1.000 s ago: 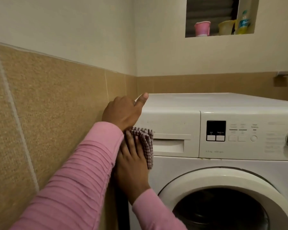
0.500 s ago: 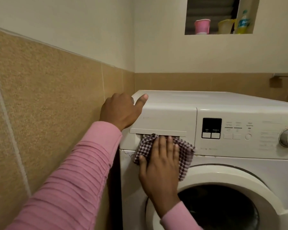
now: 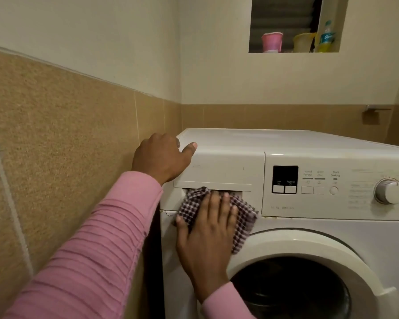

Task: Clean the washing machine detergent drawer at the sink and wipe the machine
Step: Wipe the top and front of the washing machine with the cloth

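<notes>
Washing machine (image 3: 309,229): white front-loader, set in the corner against the tiled wall (image 3: 55,146); round door with dark drum below.

Control panel (image 3: 332,185): dark display, small buttons, rotary dial (image 3: 388,191) at the right. Legible print: "rpm", "Ready in", "Start", "800 rpm"; the remaining captions are too blurred to read.

Detergent drawer (image 3: 221,166): seated shut in its slot at the machine's upper left, its handle recess partly covered by the cloth.

Left hand (image 3: 161,157): curled over the top left corner of the machine, thumb along the front edge, bracing; holds nothing.

Right hand (image 3: 207,229): flat, fingers spread, pressing the cloth against the front.

Checked cloth (image 3: 242,217): dark-and-white, spread under the palm across the drawer's lower edge and the panel beneath.

Wall niche: pink cup (image 3: 271,41), yellow tub (image 3: 303,42), bottle (image 3: 326,38), label unreadable.

Step judged: wiping the machine, with the drawer already refitted. Next move likely calls for sweeping rightward over the control panel, pressing lightly to avoid triggering buttons.
</notes>
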